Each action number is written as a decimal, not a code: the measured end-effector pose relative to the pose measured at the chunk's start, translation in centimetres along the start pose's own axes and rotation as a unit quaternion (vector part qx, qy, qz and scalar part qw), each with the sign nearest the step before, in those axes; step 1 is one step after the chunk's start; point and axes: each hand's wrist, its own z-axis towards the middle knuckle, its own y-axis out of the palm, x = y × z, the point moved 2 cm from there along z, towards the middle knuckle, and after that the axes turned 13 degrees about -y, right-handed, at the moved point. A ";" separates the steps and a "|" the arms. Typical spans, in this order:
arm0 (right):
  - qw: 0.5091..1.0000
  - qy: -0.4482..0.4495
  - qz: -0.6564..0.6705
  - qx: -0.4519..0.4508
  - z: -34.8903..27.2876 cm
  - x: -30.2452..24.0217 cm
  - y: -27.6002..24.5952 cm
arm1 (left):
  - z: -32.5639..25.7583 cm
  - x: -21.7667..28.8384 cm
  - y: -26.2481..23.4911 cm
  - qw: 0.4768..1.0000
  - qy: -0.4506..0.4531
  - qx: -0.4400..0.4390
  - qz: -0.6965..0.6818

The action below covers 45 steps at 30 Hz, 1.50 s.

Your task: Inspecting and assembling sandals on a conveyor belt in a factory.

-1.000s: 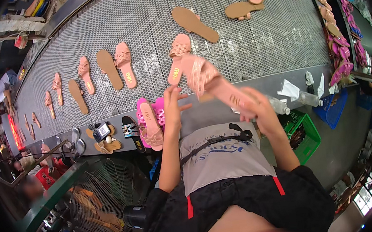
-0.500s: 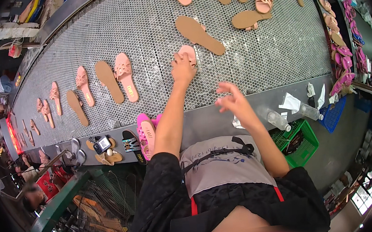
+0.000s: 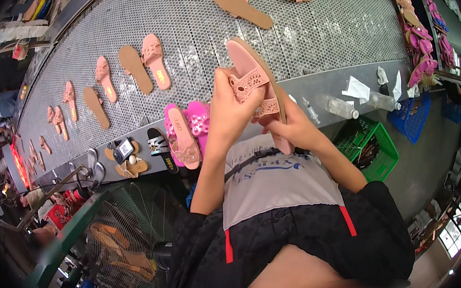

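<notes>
A pink slide sandal (image 3: pixel 244 59) is held up in front of me, its toe pointing away and its cut-out strap facing left. Closed around the strap's near side is my left hand (image 3: pixel 228 106), its thumb pressed to the strap. Lower down, my right hand (image 3: pixel 293 124) grips the sandal toward its heel, with the fingers partly hidden behind the sole. Beyond lies an upturned sandal (image 3: pixel 242 7) with its tan sole up. To the left, a pink sandal (image 3: pixel 155 62) rests beside another tan sole (image 3: pixel 135 69) on the mesh conveyor belt (image 3: pixel 188 48).
On the belt's grey ledge stand magenta sandals (image 3: pixel 197 116), a black sandal (image 3: pixel 158 145) and a plastic bottle (image 3: pixel 341 107). A green crate (image 3: pixel 382 149) and a blue crate (image 3: pixel 413 115) are below at right. A caged fan (image 3: pixel 133 225) stands at lower left.
My left hand has lifted the pink sandal off the belt and drawn it toward me. My right hand has come in and taken hold of it. The sandals on the belt appear shifted.
</notes>
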 end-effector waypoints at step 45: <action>0.925 -0.268 -0.259 0.068 -10.5 -8.7 8.8 | -14.2 -1.7 -5.1 0.928 0.211 -0.022 -0.305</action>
